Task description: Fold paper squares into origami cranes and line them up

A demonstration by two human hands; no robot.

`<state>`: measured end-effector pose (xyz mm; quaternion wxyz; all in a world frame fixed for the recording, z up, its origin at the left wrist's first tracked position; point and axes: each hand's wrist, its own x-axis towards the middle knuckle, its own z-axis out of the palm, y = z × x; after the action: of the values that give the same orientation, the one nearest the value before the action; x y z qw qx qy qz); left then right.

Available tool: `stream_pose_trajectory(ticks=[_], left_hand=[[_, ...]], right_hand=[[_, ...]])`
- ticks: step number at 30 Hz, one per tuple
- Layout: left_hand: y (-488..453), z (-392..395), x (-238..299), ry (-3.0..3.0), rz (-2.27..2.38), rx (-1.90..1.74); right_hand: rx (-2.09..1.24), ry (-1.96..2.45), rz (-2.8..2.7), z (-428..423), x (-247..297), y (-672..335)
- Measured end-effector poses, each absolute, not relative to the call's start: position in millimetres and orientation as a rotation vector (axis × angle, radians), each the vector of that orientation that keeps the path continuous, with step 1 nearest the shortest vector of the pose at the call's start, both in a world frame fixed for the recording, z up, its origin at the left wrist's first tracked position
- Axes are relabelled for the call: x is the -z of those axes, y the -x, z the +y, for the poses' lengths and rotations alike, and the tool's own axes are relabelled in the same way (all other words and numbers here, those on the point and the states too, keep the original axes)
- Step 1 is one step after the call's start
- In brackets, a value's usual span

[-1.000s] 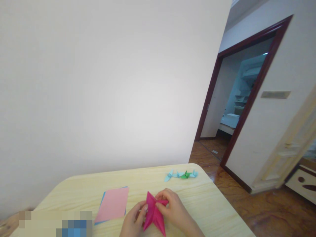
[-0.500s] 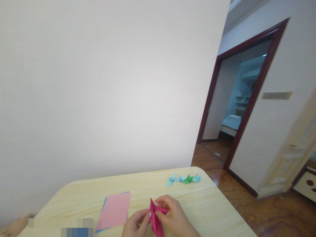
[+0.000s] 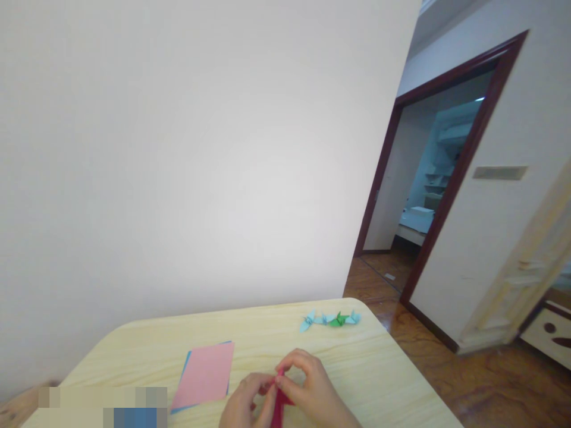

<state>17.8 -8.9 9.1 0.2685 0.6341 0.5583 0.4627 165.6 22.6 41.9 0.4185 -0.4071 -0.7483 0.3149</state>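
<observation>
A: Setting? 
B: Plain pale wall, dark red door frame off right, light wood table in front. 
A: Workpiece? 
B: Magenta paper, folded narrow, between the hands at the near side of the table, bottom edge of view. 
A: Hands? 
B: Both closed to a pinch. Left hand: thumb and fingertips on the paper's upper end. Right hand: thumb and forefinger on the same end, fingers arched. Tips almost meet. 
A: Step? 
B: I'd call it shaping or creasing the tip. Next move calls for a firm, even pinch, one hand steadying while the other presses. Slip risk: the fold skews. 
A: Orientation? 
B: Long axis runs away from the wearer, narrow end pointing at the wall. Short flap juts right under the right hand. Lower end is cut off by the frame, so can't vouch for the full outline. 
A: Nearby? 
B: Pink sheet over a blue sheet, left. Far right: light-blue paper cranes and a green paper crane, in a row.
</observation>
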Motion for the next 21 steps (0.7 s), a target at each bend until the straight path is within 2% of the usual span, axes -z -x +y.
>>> stream_pose_trajectory(ticks=[9,21], left_hand=[[-18,-10,-11,-1.748,1.502,-1.254],[-19,-7,0,-1.829,1.504,-1.238]], right_hand=[[-0.91,1.084,-1.781,22,-40,-166],[-0.89,1.027,-1.759,25,-35,-164]])
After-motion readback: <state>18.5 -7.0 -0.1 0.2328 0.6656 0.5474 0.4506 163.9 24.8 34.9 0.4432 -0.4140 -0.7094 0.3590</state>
